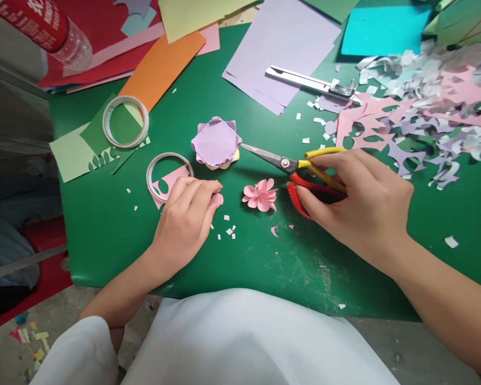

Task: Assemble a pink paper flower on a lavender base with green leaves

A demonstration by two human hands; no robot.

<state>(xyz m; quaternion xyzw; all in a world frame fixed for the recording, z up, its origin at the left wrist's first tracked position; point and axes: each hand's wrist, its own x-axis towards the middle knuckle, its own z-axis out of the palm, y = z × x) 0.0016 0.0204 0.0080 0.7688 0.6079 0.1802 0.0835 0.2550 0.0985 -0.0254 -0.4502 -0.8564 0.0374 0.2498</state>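
Note:
My right hand (369, 208) is closed around the red and yellow handles of a pair of scissors (284, 162), whose blades point left. Between the fingertips of my left hand (188, 216) is a small pink paper piece (217, 199), mostly hidden by the fingers. A pink paper flower (260, 195) lies on the green table between my hands. Beyond it rests a folded purple paper shape (215, 142) with a bit of yellow paper under its edge. Just behind my left hand, a tape roll (149, 179) lies over a cut pink sheet (180, 174).
Another tape roll (105, 122) sits on green paper at the left. A utility knife (304, 80) lies on purple sheets (272, 43). Paper scraps (417, 115) are heaped at the right. A bottle (74, 51), orange paper (164, 67) and a turquoise sheet (385, 31) are at the back.

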